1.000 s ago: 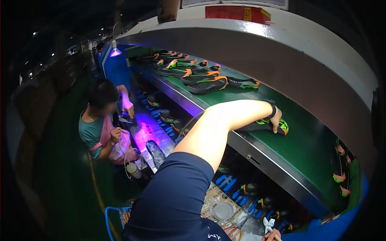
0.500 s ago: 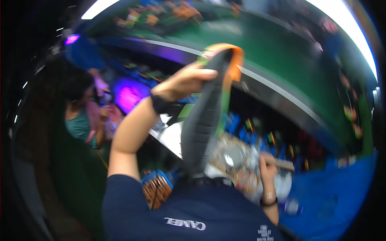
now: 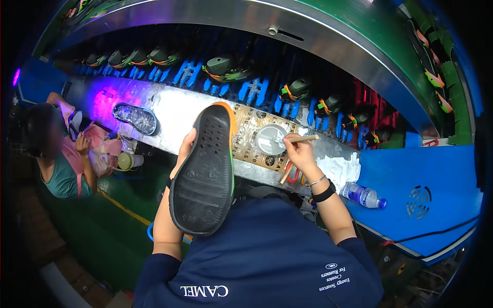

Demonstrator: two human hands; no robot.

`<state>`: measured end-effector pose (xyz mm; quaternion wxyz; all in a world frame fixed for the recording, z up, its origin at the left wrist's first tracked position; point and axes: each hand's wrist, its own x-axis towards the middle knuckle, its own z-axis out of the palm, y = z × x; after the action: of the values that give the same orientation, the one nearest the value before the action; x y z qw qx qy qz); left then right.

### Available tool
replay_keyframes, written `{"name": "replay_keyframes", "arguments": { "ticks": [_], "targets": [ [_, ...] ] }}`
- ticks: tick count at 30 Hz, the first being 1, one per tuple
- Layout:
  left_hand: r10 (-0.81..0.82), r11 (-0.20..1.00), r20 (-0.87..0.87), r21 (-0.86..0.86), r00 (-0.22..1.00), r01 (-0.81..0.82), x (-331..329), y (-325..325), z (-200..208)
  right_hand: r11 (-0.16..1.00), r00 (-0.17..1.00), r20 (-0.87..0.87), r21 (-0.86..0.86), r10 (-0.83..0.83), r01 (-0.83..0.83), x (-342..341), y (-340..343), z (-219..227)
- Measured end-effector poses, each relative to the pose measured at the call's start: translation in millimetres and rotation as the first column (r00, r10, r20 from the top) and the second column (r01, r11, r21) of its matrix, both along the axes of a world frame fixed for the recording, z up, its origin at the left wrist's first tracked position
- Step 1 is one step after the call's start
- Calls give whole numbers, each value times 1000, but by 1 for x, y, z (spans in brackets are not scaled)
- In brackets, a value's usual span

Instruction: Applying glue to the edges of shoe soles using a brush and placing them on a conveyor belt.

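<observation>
My left hand (image 3: 188, 146), mostly hidden behind it, grips a shoe sole (image 3: 204, 164) by its left edge. The sole's broad black face, with small holes and ridges, is turned toward me; orange and green colour shows along its right rim. Over the bench, my right hand (image 3: 302, 155) is closed around the wooden handle of a brush (image 3: 306, 138). The brush's tip reaches into a round pot (image 3: 263, 143) holding something greyish white. This pot stands on a brown printed sheet (image 3: 246, 131).
Another sole (image 3: 134, 118) lies on the metal bench (image 3: 169, 110). Behind it, dark shoe uppers (image 3: 224, 68) sit on blue holders. White tissues (image 3: 343, 171) and a water bottle (image 3: 363, 195) are at right. A co-worker (image 3: 61, 159) sits at left.
The sole has come down and turned from edge-on to broad face toward me. My right hand is now at the pot with the brush. The view has steadied from a blur.
</observation>
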<state>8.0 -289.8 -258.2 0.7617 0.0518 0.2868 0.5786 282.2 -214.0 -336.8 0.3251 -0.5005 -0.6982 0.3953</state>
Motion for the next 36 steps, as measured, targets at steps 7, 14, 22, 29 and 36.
{"name": "replay_keyframes", "arguments": {
  "ticks": [7, 14, 22, 29, 36],
  "targets": [
    [-44, 996, -89, -76, 995, 37, -4, 4, 26, 1000, 999, 39, -1, -8, 8, 2, 1, -11],
    [-186, 979, -195, -121, 963, 164, 0, 12, 54, 1000, 999, -45, 4, -20, 21, 1, 0, 26],
    [-308, 948, -308, -180, 900, 263, 17, 15, 86, 974, 963, -248, 221, 101, -45, -8, -4, 118],
    [-481, 872, -278, -51, 831, 487, 13, 18, 75, 880, 936, -133, 404, 326, -249, -29, 0, 144],
    [-491, 870, -269, -89, 829, 486, 16, 20, 82, 772, 933, -54, 579, 355, -260, -39, 11, 157]
  ]
}}
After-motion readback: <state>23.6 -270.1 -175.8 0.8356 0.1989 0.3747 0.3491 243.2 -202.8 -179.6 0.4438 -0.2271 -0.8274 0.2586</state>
